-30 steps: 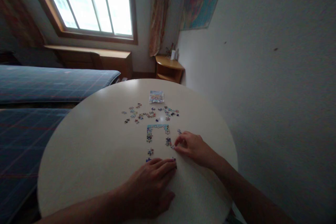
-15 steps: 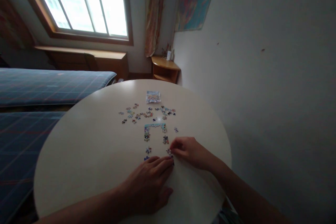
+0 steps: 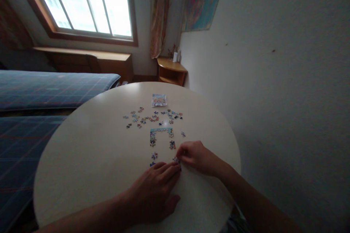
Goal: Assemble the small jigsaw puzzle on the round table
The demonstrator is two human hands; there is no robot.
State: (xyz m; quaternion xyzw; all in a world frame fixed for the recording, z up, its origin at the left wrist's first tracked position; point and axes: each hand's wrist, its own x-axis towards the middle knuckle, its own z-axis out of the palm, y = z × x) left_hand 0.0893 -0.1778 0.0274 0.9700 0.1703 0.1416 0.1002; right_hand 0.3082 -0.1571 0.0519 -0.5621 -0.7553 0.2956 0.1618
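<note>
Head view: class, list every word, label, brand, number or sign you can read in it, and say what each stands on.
No text can be read anywhere.
Picture card on the table: any print is too small to read.
Puzzle pieces: coloured patterns, no readable letters.
Wall poster: too blurred to read.
White item on the corner shelf: too small to tell.

Bright window (image 3: 82,2) — below it, apparently a desk (image 3: 105,55).
</note>
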